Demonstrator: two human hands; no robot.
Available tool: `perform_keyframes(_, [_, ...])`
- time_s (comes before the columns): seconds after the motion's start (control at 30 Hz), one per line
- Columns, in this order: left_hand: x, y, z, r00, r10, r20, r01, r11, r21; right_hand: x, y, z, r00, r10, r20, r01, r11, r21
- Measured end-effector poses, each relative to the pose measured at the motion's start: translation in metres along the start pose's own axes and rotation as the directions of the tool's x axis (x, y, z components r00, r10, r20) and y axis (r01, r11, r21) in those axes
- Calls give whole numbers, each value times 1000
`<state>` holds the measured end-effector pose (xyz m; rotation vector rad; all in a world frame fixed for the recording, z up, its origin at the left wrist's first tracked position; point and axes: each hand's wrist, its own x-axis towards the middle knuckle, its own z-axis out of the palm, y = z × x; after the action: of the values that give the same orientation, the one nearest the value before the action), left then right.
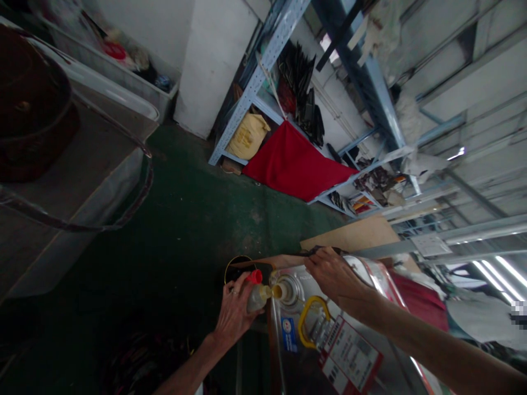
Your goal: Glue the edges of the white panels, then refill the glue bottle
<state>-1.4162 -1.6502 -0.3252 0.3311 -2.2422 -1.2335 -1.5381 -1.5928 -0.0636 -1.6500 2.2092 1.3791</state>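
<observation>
My left hand [236, 315] is wrapped round a small translucent plastic bottle [256, 299]. A red cap [256, 276] sits between the same hand's fingers. The bottle's yellowish mouth meets the spout [281, 291] of a large silver metal can [296, 307]; whether liquid flows cannot be made out. The can looks tipped over towards the bottle. My right hand [329, 271] grips the can's far edge, its fingers curled over the rim. On the can's top are a yellow carrying handle [304, 323], a blue sticker [289, 334] and a red-and-white label [349, 356].
Blue metal shelving [247, 101] stands ahead with a red cloth [296, 162] hung across it and a yellow bag [248, 135]. At left, a dark red-brown container [33, 104] rests on a grey surface [99, 148] near a white bin [135, 82]. The floor [185, 192] is green.
</observation>
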Motion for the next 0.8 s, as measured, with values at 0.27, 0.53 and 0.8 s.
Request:
perform_keyframes(0.27, [-1, -2, 0, 1000, 11, -15, -10, 1000, 5, 3, -1, 7, 1000, -13, -13, 13, 1000, -3])
perform_keyframes(0.53, [-1, -3, 2, 1000, 19, -15, -19, 1000, 0, 4, -2, 8, 1000, -11, -26, 11, 1000, -2])
perform_keyframes(0.8, [-2, -4, 1, 1000, 22, -19, -22, 1000, 12, 3, -3, 7, 1000, -9, -22, 9, 1000, -1])
